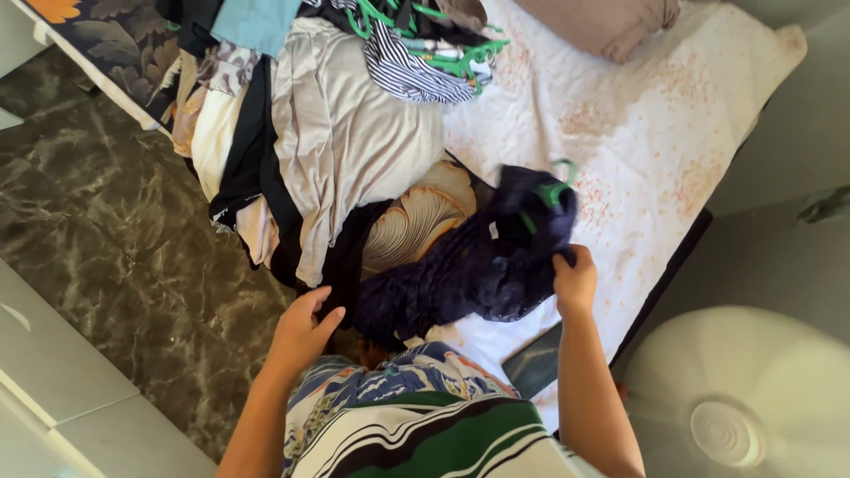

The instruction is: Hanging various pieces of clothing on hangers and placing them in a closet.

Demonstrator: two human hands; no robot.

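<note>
Dark navy garment: lies across the near edge of the bed, on a white sheet with orange speckles, its upper end bunched around a green hanger. Right hand: fingers closed on the garment's upper edge, just below the hanger. Left hand: at the garment's lower end, thumb and fingers seemingly pinching dark cloth, though the hold is partly hidden. Pile of clothes: beige, black and striped pieces, heaped on the bed beside the garment. Dark marbled floor: left of the bed.
</note>
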